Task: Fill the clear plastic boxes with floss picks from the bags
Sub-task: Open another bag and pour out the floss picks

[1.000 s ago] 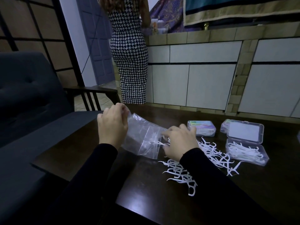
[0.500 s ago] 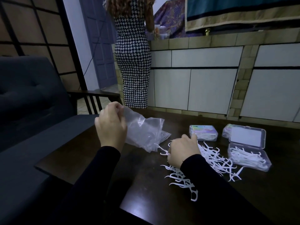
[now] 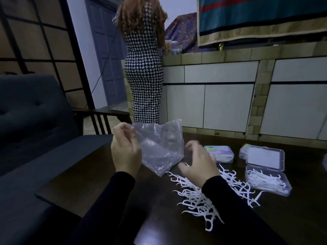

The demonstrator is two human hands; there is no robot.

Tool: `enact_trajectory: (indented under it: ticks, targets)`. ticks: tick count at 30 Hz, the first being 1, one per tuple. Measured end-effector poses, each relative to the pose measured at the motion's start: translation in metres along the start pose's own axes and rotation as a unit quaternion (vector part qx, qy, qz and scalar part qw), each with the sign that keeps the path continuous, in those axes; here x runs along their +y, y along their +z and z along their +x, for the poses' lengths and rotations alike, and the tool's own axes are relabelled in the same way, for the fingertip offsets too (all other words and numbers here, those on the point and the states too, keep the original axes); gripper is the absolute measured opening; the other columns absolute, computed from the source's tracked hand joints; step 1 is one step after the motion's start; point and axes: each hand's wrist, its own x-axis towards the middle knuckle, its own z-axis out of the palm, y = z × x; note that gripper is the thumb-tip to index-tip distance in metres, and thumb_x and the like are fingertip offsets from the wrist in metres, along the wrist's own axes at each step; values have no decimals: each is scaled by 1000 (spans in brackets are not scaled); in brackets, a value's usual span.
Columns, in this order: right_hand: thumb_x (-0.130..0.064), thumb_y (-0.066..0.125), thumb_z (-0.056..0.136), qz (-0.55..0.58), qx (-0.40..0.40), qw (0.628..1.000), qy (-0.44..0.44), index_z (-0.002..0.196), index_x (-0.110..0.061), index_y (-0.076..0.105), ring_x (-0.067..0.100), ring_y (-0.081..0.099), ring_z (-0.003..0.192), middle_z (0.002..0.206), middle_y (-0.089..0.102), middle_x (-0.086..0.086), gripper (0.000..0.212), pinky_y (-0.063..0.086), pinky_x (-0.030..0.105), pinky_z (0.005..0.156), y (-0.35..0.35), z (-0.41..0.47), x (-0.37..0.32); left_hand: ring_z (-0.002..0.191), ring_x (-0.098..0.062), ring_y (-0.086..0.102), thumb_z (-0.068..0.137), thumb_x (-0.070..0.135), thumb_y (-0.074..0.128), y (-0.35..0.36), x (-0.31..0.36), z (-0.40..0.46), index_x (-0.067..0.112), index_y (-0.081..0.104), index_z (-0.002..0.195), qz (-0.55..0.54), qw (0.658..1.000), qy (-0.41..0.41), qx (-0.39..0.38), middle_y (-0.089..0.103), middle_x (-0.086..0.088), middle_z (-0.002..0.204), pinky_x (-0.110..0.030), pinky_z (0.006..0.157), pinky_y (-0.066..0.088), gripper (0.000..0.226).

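Holding one bag, left hand; two boxes.

- A dark wooden table carries the work.
- A dark blue sofa with a wooden armrest stands at the left.
- A person in a houndstooth dress stands with their back turned at a tiled counter.
- Patterned cloths hang above the counter.
- A grey door is behind.
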Motion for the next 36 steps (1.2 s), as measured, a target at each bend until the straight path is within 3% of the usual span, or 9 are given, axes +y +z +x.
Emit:
enact_trajectory:
  ticks: [3, 6, 10, 13, 16, 22, 28, 32, 36]
  targets:
    - [-46, 66, 83, 177, 89, 979, 48, 113, -32, 19, 21, 57, 100, 118, 51, -1, 58, 47, 42, 91, 2, 2, 6, 74, -9, 53, 100, 28, 42, 3, 2, -4, 33, 39, 95, -75, 995, -39, -47, 53, 8, 86, -31, 66, 45, 8]
    - [-55, 55, 86, 320, 79, 939, 101, 136, -30, 19, 16, 62, 99, 126, 52, -2, 66, 50, 36, 87, 2, 5, 9, 74, -10, 53, 100, 21, 45, 3, 5, -6, 33, 44, 95, -169, 978, -100, -73, 55, 4, 88, -32, 69, 45, 13]
    - [-30, 45, 100, 353, 93, 926, 100, 108, -22, 52, 10, 63, 88, 91, 66, -6, 13, 48, 21, 71, 0, 8, 13, 70, -11, 51, 94, 29, 57, 7, 4, -4, 25, 50, 104, -244, 942, -219, -70, 55, 4, 83, -29, 63, 43, 13]
    - [-19, 42, 102, 407, 126, 898, 111, 96, -24, 54, 18, 60, 83, 86, 65, 2, 15, 47, 31, 76, 1, 11, 15, 59, -12, 46, 84, 56, 60, 9, -5, 3, 16, 55, 111, -248, 869, -403, -143, 53, 3, 74, -29, 53, 38, 48]
    - [-19, 40, 102, 430, 116, 886, 126, 94, -21, 55, 19, 55, 81, 84, 60, 5, 17, 45, 36, 76, 2, 10, 16, 61, -18, 47, 78, 58, 61, 10, -9, -3, 16, 65, 94, -275, 793, -493, -230, 51, -2, 72, -32, 59, 40, 45]
    - [-60, 44, 90, 348, 129, 926, 66, 101, -27, 52, 14, 56, 69, 77, 60, 0, 36, 48, 30, 61, -4, 8, 15, 62, -19, 61, 94, 21, 51, 7, 4, -4, 9, 66, 90, -181, 900, -350, -186, 65, -11, 83, -31, 55, 44, 19]
    - [-36, 45, 99, 330, 191, 922, 69, 93, -22, 55, -1, 51, 60, 70, 57, -10, 19, 37, 17, 56, 0, 12, 16, 50, -7, 50, 97, 34, 52, 2, -2, -3, 13, 64, 80, -70, 960, -228, -149, 57, 1, 62, -24, 50, 43, 29]
    - [-35, 42, 100, 327, 177, 926, 67, 91, -21, 54, 7, 48, 58, 69, 55, -6, 20, 38, 15, 51, 4, 5, 2, 75, -13, 58, 98, 44, 45, -5, -15, 3, 23, 61, 88, 69, 970, -180, -149, 63, 3, 81, -33, 68, 47, 28]
    - [-34, 45, 100, 286, 56, 955, 49, 91, -21, 54, 6, 44, 53, 67, 55, -1, 19, 39, 17, 50, 13, 0, -14, 79, -16, 57, 97, 45, 42, -22, -35, 9, 28, 55, 99, 249, 932, -176, -195, 62, 3, 86, -36, 77, 49, 22]
